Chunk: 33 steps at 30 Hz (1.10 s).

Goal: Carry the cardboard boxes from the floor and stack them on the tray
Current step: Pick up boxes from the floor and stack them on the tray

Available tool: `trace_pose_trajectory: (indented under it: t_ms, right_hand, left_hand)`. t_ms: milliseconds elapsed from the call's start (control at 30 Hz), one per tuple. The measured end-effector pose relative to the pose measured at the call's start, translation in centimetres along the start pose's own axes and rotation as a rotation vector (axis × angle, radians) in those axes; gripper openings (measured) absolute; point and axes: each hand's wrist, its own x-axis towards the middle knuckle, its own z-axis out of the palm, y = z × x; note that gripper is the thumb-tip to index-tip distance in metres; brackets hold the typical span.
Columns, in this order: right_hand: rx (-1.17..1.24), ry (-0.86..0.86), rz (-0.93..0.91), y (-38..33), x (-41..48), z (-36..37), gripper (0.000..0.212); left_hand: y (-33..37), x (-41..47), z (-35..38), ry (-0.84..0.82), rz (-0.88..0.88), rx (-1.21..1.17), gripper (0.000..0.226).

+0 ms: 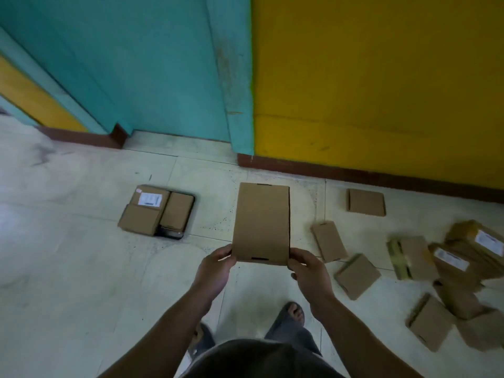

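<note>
**A:** Head view. What's the box like?
**B:** Plain brown cardboard box point(261, 222), flat and long, with a slot cut at the near edge. It's held up over the floor point(81, 268).
**A:** Hands?
**B:** Left hand point(215, 264) pinches the near-left corner and right hand point(308, 268) grasps the near-right one. Both arms are stretched forward.
**A:** Tray?
**B:** Dark tray point(170, 234) on the floor, left of the held box, by the teal door point(152, 64). It carries packed boxes point(141, 218), one labelled. Loose boxes point(357, 276) are scattered toward the floor's right edge.
</note>
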Motion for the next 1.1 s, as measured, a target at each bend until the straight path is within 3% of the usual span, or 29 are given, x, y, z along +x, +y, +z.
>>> trace_pose_trajectory:
  t_ms: [467,633,800,1100]
  right_hand:
    - [-0.213,-0.087,-0.007,-4.0,-5.8,25.0,0.025]
    - [-0.214,-0.111,0.013,-5.8,-3.9,29.2,0.024]
    - [-0.197,-0.17,0.045,-8.3,0.2,34.5,0.022]
    - [-0.239,-0.161,0.153,-12.1,6.6,42.9,0.022]
  left_hand:
    - [-12.3,0.6,-23.1,0.139,-0.093,-0.338,0.036]
    - [-12.1,3.5,-26.7,0.143,-0.109,-0.335,0.02]
    - [-11.1,8.5,-30.9,0.159,-0.129,-0.317,0.033]
    - [-11.5,17.4,-38.0,0.12,-0.217,-0.355,0.034]
